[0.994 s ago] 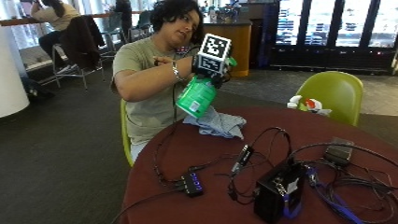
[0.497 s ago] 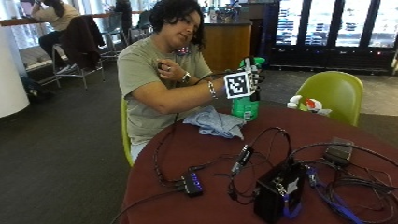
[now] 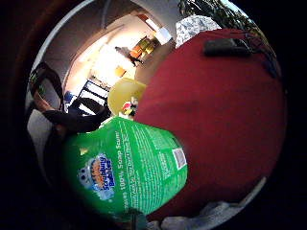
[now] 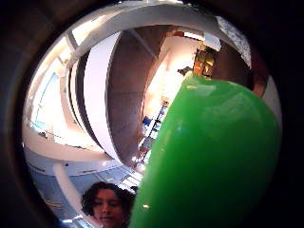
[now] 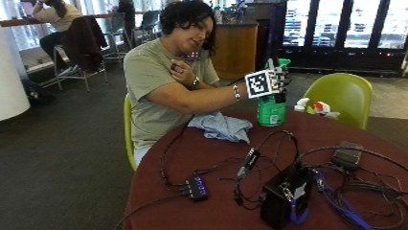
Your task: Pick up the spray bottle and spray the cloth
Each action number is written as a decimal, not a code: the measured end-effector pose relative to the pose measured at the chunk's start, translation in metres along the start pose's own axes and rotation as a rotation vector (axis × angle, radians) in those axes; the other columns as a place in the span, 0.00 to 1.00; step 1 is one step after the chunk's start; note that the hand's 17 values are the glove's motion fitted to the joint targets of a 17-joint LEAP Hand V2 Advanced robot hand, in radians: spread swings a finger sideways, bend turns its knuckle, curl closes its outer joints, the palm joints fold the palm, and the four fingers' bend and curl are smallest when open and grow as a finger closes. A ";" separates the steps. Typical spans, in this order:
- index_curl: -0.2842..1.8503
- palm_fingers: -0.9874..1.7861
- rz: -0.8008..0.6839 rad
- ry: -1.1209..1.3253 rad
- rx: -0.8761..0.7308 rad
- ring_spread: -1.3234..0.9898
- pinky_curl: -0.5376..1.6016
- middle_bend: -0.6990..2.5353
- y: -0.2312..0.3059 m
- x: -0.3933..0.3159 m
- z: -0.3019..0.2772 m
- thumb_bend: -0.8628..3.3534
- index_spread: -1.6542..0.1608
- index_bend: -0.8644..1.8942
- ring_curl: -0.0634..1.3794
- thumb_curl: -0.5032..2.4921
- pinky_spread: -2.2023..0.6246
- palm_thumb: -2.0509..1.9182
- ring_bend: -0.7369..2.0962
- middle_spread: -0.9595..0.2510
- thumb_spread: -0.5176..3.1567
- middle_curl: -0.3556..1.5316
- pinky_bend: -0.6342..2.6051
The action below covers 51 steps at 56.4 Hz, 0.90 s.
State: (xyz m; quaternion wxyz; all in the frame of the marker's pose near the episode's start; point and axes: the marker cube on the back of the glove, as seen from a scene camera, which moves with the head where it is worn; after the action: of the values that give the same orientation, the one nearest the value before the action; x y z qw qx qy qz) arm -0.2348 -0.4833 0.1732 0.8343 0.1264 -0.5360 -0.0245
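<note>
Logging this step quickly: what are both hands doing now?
Right hand: grips the green spray bottle standing on the table.
Left hand: bare, holding nothing, at the chest.

1. Bare tabletop (image 5: 210, 158) lying open between the cloth (image 5: 221, 126) and the cable hub (image 5: 196, 186).
2. Tangled cables (image 5: 331, 182) and black box (image 5: 287, 196) crowding the near right side.
3. Spray bottle (image 5: 272, 108) standing just beside the cloth, blocking approach from the far side.
</note>
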 end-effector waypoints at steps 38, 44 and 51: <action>0.33 0.47 0.096 0.515 -0.258 0.54 0.42 0.27 0.116 0.017 -0.059 0.19 0.72 0.34 0.30 0.36 0.84 0.69 0.37 0.78 0.38 0.39 0.31; 0.31 0.45 0.151 0.768 -0.313 0.54 0.42 0.27 0.144 0.004 -0.097 0.19 0.71 0.36 0.29 0.34 0.85 0.68 0.37 0.78 0.39 0.38 0.30; 0.29 0.40 0.229 1.010 -0.360 0.54 0.42 0.26 0.171 -0.010 -0.129 0.19 0.69 0.36 0.28 0.32 0.85 0.65 0.36 0.76 0.40 0.37 0.31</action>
State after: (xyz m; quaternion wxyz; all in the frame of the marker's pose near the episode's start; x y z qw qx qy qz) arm -0.1388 -0.2924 0.1541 0.9937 -0.0818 -0.0666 0.0389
